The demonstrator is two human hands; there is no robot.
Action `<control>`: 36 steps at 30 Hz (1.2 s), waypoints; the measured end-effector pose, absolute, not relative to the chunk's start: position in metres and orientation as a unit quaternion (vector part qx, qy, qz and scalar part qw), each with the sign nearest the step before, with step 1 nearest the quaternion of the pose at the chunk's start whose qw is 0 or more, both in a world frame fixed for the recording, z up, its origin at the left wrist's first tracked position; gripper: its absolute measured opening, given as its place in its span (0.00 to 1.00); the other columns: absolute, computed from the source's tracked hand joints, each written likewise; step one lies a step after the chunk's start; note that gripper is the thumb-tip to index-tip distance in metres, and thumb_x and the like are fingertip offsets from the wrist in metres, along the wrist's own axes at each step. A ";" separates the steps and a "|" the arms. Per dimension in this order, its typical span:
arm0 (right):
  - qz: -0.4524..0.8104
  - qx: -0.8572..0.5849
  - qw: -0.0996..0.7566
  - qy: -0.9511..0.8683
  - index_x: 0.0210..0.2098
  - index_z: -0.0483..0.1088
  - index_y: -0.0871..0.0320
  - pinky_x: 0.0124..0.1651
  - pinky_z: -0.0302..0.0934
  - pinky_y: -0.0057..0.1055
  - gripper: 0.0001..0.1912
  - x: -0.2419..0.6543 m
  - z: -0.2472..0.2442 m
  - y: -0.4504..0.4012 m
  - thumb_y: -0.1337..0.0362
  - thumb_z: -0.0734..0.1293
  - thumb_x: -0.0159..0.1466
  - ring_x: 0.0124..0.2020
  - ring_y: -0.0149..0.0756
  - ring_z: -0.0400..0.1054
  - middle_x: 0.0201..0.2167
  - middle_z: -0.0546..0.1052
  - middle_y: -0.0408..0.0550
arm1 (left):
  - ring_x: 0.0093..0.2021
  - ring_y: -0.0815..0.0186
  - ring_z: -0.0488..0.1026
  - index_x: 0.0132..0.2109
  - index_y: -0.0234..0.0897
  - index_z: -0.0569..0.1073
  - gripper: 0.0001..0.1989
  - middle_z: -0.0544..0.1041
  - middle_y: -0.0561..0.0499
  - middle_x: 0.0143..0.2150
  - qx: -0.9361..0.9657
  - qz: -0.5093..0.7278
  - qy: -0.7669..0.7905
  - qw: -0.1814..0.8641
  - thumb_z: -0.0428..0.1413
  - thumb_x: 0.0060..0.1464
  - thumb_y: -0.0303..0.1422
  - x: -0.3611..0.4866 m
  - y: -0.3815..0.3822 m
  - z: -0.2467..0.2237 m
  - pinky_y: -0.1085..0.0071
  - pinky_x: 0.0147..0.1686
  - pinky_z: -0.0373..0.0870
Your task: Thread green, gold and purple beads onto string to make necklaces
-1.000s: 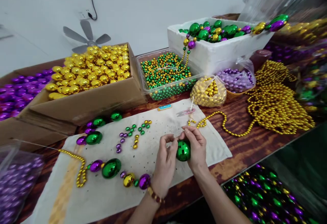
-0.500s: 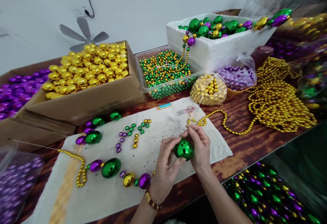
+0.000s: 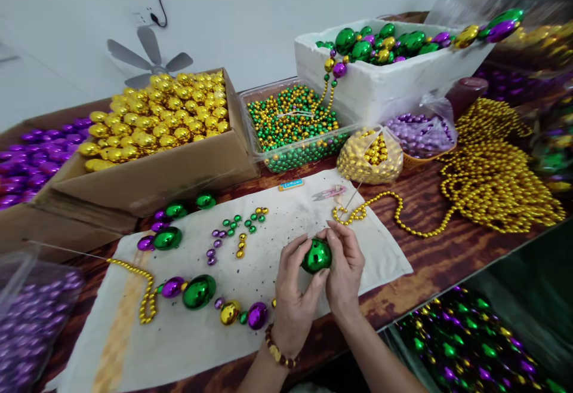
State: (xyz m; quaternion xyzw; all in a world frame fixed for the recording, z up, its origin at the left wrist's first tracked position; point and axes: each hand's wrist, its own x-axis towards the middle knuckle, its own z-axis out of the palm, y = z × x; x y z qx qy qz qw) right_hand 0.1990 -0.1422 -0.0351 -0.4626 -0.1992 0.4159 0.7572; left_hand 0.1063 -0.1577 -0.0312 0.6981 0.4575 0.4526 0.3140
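A large shiny green ball [image 3: 317, 255] sits between my two hands above the white cloth [image 3: 179, 345]. My left hand [image 3: 293, 288] has its fingers and thumb around the ball's left side. My right hand [image 3: 344, 267] closes on its right side, fingertips at the top. Left of my hands lies a strand of large beads, with a green ball [image 3: 199, 292], a gold ball [image 3: 230, 312] and a purple ball [image 3: 258, 316]; its end near my left wrist is hidden. A gold bead string [image 3: 145, 288] continues at its left. Small loose beads [image 3: 242, 245] lie in short rows beyond.
Behind the cloth stand a carton of gold beads [image 3: 152, 172], a clear tub [image 3: 304, 148] and a white foam box [image 3: 371, 91]. Pink snips [image 3: 330, 193] lie by a bag of gold beads [image 3: 369, 157]. Gold strands [image 3: 501, 184] are piled at right.
Both hands still hold the green ball, which has shifted slightly left and up. My right fingertips have come closer to the ball. The whole view has moved a little.
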 end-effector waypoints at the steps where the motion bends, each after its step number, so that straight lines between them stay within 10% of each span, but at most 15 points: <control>1: 0.420 -0.464 0.750 -0.214 0.47 0.68 0.56 0.40 0.63 0.29 0.11 0.201 -0.036 -0.143 0.63 0.64 0.65 0.36 0.32 0.68 0.34 0.74 0.45 | 0.59 0.56 0.63 0.57 0.44 0.65 0.22 0.65 0.43 0.59 0.690 0.459 0.457 0.325 0.55 0.56 0.29 0.103 -0.156 -0.031 0.55 0.57 0.63; 16: 0.519 -0.478 0.530 -0.470 0.45 0.74 0.55 0.30 0.64 0.29 0.11 0.214 -0.074 -0.217 0.62 0.63 0.65 0.26 0.36 0.70 0.27 0.75 0.47 | 0.48 0.62 0.71 0.53 0.43 0.70 0.17 0.72 0.47 0.52 0.436 0.594 0.436 0.517 0.56 0.55 0.35 0.051 -0.107 0.020 0.66 0.45 0.70; 36: 0.529 -0.474 0.548 -0.441 0.42 0.77 0.54 0.23 0.63 0.25 0.12 0.199 -0.064 -0.220 0.58 0.65 0.63 0.21 0.33 0.68 0.23 0.74 0.46 | 0.48 0.59 0.72 0.52 0.43 0.70 0.16 0.72 0.46 0.50 0.401 0.604 0.394 0.565 0.55 0.56 0.35 0.052 -0.110 0.036 0.64 0.43 0.72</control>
